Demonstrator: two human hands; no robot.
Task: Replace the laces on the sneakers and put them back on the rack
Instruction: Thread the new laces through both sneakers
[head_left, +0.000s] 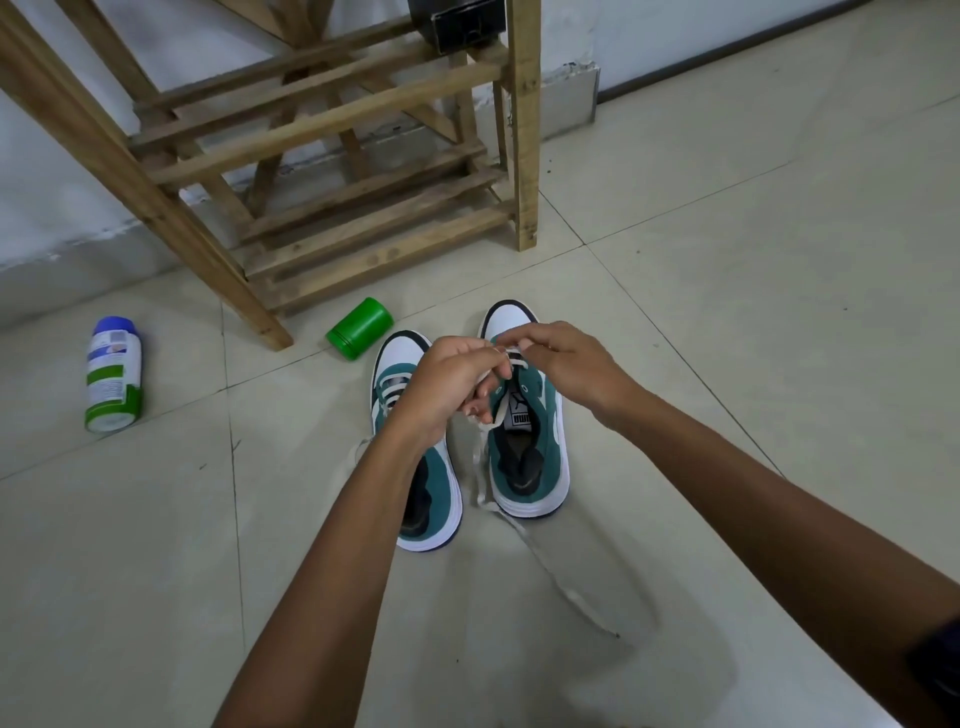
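Two green and white sneakers stand side by side on the tiled floor, toes pointing away from me. My left hand (447, 379) hovers over the gap between them and pinches the white lace (485, 436) of the right sneaker (535, 447). My right hand (558, 364) is above that shoe's front eyelets and pinches the same lace near its toe end. A loose end of the lace trails over the floor toward me. The left sneaker (439, 493) is partly hidden under my left forearm, with lace bars showing near its toe.
A wooden slatted shoe rack (332, 171) stands just beyond the sneakers against the wall. A green cylindrical cap (360, 328) lies by the rack's front leg. A white and green spray can (113, 375) lies on the floor at the left.
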